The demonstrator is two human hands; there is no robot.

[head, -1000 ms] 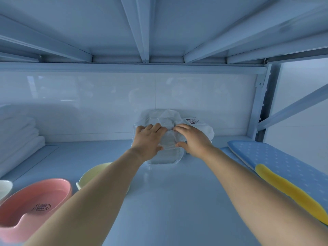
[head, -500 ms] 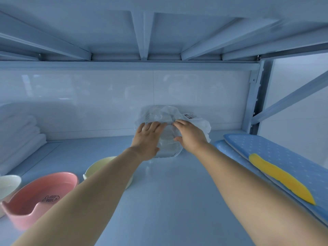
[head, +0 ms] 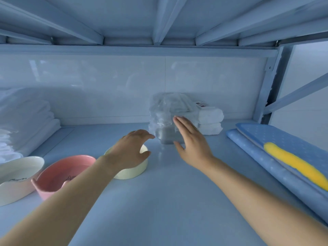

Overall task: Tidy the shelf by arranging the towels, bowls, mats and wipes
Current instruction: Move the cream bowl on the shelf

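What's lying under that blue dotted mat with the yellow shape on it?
A second blue dotted mat lies under the blue dotted mat with the yellow shape. Only its left strip sticks out. The rest of it, and anything beneath, is covered.

Left hand (head: 129, 150), right hand (head: 192, 145) off wipes (head: 166, 108)

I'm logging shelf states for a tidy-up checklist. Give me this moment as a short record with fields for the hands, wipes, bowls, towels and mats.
left hand: open, over the yellow bowl, holding nothing
right hand: open, fingers straight, in front of the wipes, holding nothing
wipes: plastic-wrapped packs against the back wall, centre
bowls: white bowl, pink bowl, yellow bowl in a row, front left
towels: folded white stack, far left
mats: two blue, overlapping, right side; a yellow shape on the upper one
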